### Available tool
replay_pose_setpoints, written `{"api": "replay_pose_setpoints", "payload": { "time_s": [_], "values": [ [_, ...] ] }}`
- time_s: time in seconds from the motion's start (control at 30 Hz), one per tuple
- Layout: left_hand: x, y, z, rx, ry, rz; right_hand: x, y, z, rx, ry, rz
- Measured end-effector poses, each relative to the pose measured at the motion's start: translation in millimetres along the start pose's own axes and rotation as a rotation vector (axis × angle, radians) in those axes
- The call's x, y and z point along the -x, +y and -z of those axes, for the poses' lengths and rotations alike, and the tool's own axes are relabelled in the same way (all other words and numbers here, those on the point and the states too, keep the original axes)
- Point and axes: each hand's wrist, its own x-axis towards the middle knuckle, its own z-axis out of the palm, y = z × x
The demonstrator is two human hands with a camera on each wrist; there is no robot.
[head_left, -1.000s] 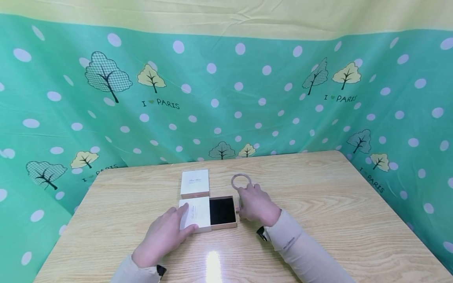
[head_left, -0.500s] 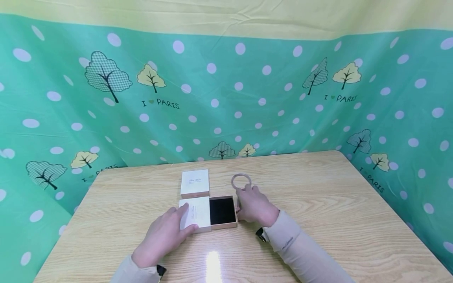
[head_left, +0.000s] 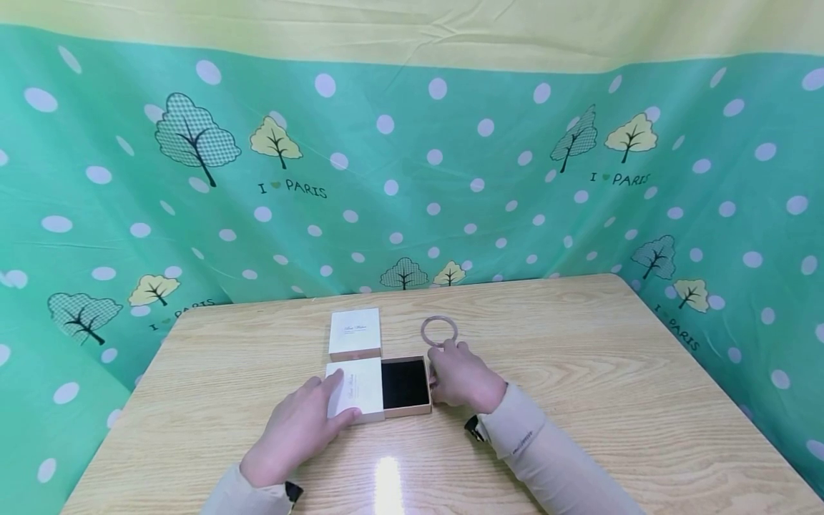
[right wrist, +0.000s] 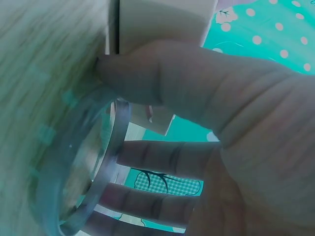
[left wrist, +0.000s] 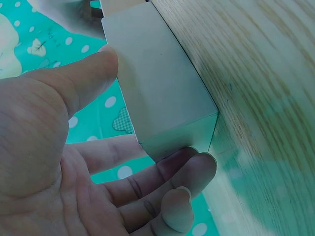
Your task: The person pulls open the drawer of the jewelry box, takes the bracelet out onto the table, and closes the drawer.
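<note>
In the head view a white box sleeve [head_left: 365, 390] lies on the table, its brown drawer [head_left: 409, 411] slid out to the right and lined with a black pad [head_left: 404, 383]. My left hand [head_left: 297, 429] holds the sleeve, thumb on the near side; in the left wrist view the fingers curl at the end of the sleeve [left wrist: 162, 73]. Just right of the drawer, my right hand [head_left: 465, 375] grips a pale translucent bangle [right wrist: 114, 142] between thumb and fingers, mostly hidden under the hand in the head view. Another pinkish bangle [head_left: 423, 330] lies just beyond the fingertips.
A second white box [head_left: 355, 331], with its drawer in, stands directly behind the open one. The wooden table [head_left: 547, 322] meets a green dotted curtain [head_left: 412, 179] at its back and sides.
My right hand has shifted slightly left and nearer me, closer to the drawer's end. The bangle behind it shows more fully. My left hand and both boxes stay put.
</note>
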Motion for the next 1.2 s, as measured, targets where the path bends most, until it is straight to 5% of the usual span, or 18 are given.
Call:
{"api": "replay_pose_setpoints", "payload": {
  "time_s": [1.2],
  "values": [
    [0.9,0.1,0.6,-0.002,0.0,-0.002,2.6,0.2,-0.3,0.055,-0.033,0.015]
  ]
}}
